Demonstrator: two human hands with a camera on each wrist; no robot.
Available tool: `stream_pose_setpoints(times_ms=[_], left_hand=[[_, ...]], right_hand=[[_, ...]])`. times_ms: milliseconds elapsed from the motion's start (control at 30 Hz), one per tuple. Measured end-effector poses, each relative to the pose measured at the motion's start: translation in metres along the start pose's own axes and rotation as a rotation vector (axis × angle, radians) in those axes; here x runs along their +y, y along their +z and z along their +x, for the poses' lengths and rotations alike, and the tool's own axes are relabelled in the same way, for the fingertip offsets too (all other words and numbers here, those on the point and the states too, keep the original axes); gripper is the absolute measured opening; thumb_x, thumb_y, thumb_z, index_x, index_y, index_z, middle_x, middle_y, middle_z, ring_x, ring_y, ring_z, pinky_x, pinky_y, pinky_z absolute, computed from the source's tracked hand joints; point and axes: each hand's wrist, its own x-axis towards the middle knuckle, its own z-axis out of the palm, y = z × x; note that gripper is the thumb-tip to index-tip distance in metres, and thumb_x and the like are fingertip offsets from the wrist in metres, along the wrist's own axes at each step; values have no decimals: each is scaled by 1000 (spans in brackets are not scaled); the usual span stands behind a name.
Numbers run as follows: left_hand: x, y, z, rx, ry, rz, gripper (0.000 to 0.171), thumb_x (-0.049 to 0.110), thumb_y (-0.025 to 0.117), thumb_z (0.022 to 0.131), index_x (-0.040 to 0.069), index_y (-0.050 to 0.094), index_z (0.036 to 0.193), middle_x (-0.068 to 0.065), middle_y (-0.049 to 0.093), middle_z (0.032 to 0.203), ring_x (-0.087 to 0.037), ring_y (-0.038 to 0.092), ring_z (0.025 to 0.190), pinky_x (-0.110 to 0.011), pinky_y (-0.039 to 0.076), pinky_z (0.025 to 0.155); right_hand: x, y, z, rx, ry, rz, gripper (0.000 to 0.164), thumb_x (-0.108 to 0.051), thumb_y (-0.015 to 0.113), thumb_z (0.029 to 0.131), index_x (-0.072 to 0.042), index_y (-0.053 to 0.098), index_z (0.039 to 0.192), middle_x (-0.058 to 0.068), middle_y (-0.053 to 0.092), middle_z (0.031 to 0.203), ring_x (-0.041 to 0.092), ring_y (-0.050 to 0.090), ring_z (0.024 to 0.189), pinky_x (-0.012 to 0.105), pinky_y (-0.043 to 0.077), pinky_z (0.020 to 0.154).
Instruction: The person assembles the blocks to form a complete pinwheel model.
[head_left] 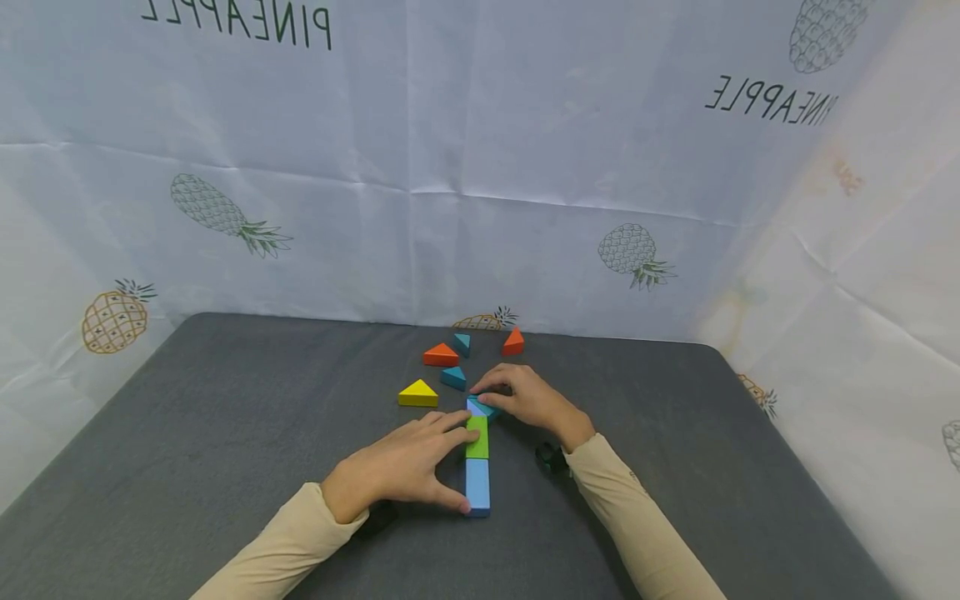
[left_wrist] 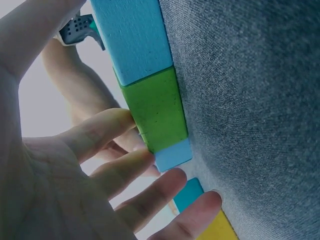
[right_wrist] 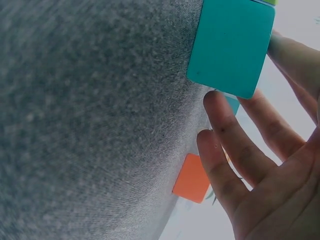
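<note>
A row of blocks runs away from me in the head view: a light blue block (head_left: 477, 483), a green block (head_left: 477, 442) and a smaller periwinkle triangular block (head_left: 474, 407). My left hand (head_left: 405, 457) lies along the row's left side, its thumb at the blue block's near end. In the left wrist view, fairly straight fingertips (left_wrist: 122, 118) touch the green block's side. At the far end, my right hand (head_left: 528, 398) pinches a teal triangular block (head_left: 492, 412) between thumb and index finger, against the periwinkle one. Its other fingers extend past the teal block.
Beyond the row lie a yellow triangular block (head_left: 417, 394), two more teal triangles (head_left: 453, 377) and two orange-red triangles (head_left: 440, 356), one to the right. The dark grey table (head_left: 247, 400) ends at a pineapple-print curtain (head_left: 450, 250).
</note>
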Motion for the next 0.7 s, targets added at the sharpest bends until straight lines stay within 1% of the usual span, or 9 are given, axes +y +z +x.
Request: stream_pose_setpoints(times_ms=[333,500,700], left_hand=[[-1,0,0,-2,-1,-6,87,62,75,78,19,47,148,-7,31,162,-34,34,146,-54,36,113],[-1,0,0,-4,-1,-6,87,62,75,78,19,47,148,-7,31,162,-34,34,146,-54,36,114],[-1,0,0,-7,-8,-6,87,63,74,78,20,47,148,-7,31,162,-34,34,146,-54,36,114]], right_hand=[[-1,0,1,4,2,-1,24,-19,63,98,-14,73,119,4,69,120,20,63,112,41,52,97],[0,-1,0,30,2,-11,24,-21,63,98,-16,72,120,3,69,119,20,63,110,40,53,95],[0,-4,0,52,0,-18,24,-20,64,98,-15,73,119,3,70,118,20,64,110,41,53,96]])
